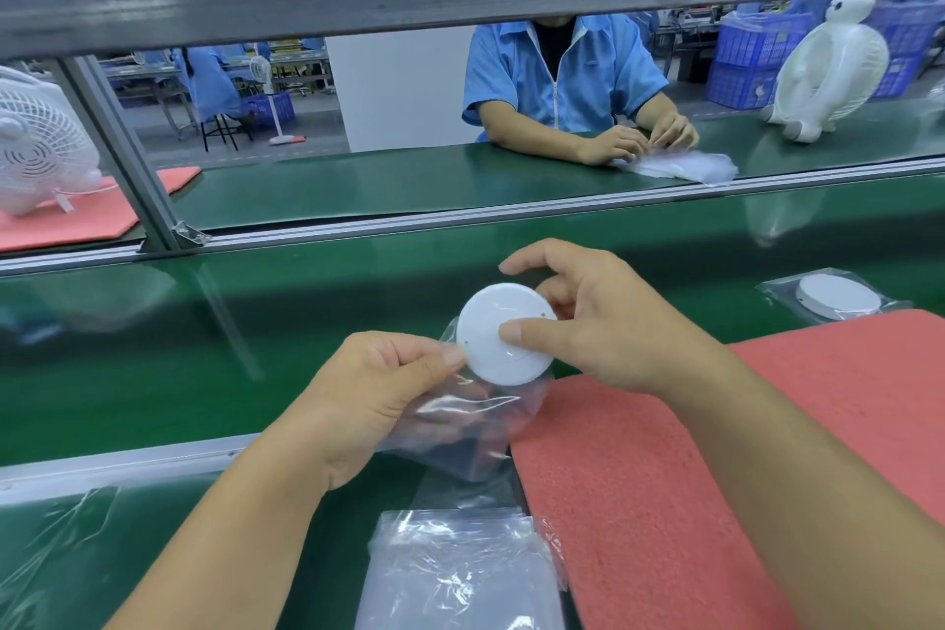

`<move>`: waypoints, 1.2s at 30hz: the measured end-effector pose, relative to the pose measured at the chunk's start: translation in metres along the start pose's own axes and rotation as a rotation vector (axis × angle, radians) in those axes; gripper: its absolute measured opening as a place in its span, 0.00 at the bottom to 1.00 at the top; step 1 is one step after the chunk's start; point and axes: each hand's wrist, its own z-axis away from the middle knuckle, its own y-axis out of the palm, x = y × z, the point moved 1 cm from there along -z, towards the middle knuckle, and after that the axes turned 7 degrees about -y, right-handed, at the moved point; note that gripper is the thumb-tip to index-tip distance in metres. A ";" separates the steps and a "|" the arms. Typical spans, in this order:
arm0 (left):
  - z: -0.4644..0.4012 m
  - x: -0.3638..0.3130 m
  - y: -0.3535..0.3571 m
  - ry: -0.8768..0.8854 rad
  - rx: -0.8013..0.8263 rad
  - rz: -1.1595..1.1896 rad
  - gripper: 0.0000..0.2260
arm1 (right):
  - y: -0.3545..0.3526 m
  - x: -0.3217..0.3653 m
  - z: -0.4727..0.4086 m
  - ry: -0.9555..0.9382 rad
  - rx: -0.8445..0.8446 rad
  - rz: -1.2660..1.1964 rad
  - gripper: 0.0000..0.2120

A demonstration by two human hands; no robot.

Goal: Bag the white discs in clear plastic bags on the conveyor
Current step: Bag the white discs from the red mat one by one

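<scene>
Behind right thumb (532, 330) — disc (503, 333) rim, bag (460, 420) mouth unclear

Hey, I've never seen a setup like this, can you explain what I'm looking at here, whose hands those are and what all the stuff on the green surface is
There is one picture, taken by a camera on a worker's head, looking down at their own hands. No robot is involved. The green surface is a conveyor belt in a factory. The right hand pinches a white disc; the left hand holds a clear bag by its mouth, with the disc at the opening, not yet inside. To the right lies a bagged disc beside a pink foam mat. A stack of bags lies nearest the camera. Across the belt another worker handles plastic, and white fans stand about.
</scene>
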 end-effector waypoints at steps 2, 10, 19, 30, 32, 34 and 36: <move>0.001 0.000 0.003 -0.010 0.057 -0.021 0.20 | 0.007 0.002 0.001 -0.011 -0.014 -0.079 0.14; -0.003 0.000 0.007 0.039 -0.178 0.131 0.20 | 0.029 -0.007 0.001 -0.009 0.167 0.005 0.07; -0.013 0.021 -0.015 0.022 -0.484 -0.212 0.07 | 0.037 -0.072 -0.015 0.439 -0.270 -0.051 0.08; -0.016 0.030 0.003 0.034 -0.397 -0.538 0.06 | -0.052 -0.069 0.041 0.303 0.339 0.773 0.22; -0.012 0.029 0.009 0.044 -0.357 -0.535 0.06 | -0.059 -0.065 0.043 0.277 0.284 0.709 0.19; -0.007 0.025 0.015 0.074 -0.322 -0.520 0.05 | -0.066 -0.057 0.042 0.257 0.214 0.639 0.17; 0.002 0.018 0.026 0.104 -0.280 -0.399 0.08 | -0.071 -0.045 0.039 0.214 0.134 0.594 0.17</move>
